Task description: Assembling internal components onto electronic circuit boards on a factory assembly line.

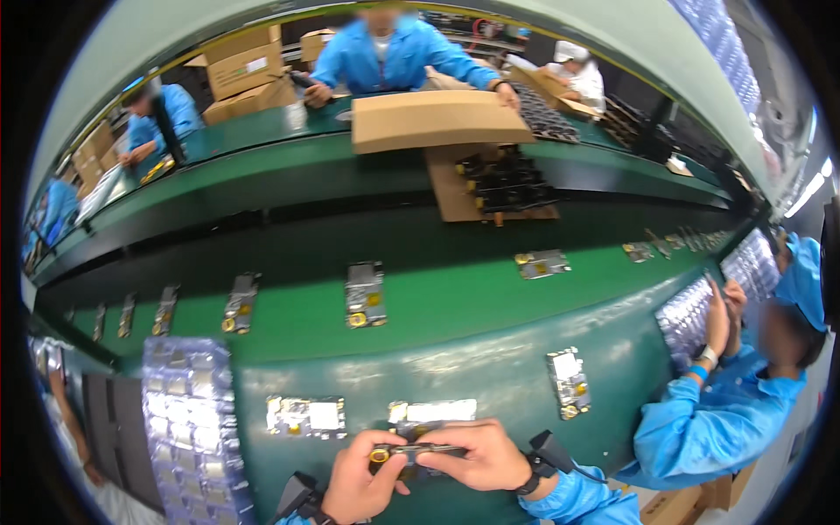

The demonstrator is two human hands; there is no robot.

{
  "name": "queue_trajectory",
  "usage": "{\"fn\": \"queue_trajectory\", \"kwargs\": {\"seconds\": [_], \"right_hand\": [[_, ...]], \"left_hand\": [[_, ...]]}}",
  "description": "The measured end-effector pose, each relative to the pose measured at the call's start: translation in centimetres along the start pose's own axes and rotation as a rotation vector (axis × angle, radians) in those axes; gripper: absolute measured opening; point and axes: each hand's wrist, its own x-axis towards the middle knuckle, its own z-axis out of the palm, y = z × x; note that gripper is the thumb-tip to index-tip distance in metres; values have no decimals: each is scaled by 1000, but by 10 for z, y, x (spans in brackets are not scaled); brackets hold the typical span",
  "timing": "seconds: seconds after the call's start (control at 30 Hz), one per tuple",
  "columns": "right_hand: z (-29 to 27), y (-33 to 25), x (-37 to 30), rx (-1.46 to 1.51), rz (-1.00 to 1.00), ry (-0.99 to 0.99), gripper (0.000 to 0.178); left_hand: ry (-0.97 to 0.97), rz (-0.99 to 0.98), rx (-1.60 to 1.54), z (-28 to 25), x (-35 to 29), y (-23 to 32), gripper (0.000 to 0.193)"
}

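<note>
Near the front edge of the bench, my left hand (360,481) and my right hand (486,457) pinch a small circuit board (418,449) between them. The board is tipped nearly edge-on, with a yellow ring at its left end beside my left fingers. Just beyond it lies another board (433,409), partly hidden by my hands. A third board (306,416) rests flat to the left. To the right a similar board (570,382) lies lengthwise away from me. Both my wrists wear dark straps with small black devices.
A green conveyor belt (455,317) beyond the bench carries several spaced boards. At the left stands a clear plastic blister tray (194,429). A co-worker in blue (726,420) at the right handles similar trays. Across the line, another person holds a cardboard sheet (437,121) above black parts (507,182).
</note>
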Motion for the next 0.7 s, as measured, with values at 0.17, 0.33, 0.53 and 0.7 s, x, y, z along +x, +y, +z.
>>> {"fn": "queue_trajectory", "kwargs": {"seconds": [0.17,0.33,0.53,0.7], "right_hand": [[6,-1,2,143,162,37,31],[6,-5,1,73,149,44,28],[8,-4,-3,48,163,82,25],[9,-7,-2,-96,-24,105,23]], "left_hand": [[-57,-67,201,-13,-3,6,32],[-61,-59,-69,-12,-5,2,40],[-46,-87,-70,-10,-4,-5,29],[-14,23,128,-14,-8,-5,22]]}}
